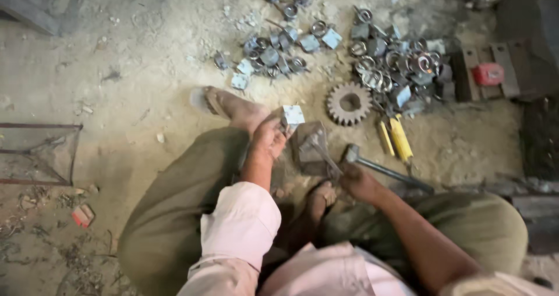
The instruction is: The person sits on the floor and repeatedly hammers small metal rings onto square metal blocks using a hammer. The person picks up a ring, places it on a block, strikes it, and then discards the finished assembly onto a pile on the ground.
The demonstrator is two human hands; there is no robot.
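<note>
Hands grip a small square metal piece (293, 115) at left and a hammer (381, 168) at right, open dirt leftward.

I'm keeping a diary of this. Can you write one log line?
left hand: holds small square metal piece | right hand: grips metal hammer | grey toothed gear wheel: on dirt floor

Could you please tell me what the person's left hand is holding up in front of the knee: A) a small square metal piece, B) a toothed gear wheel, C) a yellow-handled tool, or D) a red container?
A: the left hand pinches a small square metal piece at its fingertips, while the gear wheel, the yellow-handled tool and the red container all lie apart on the ground.
</note>
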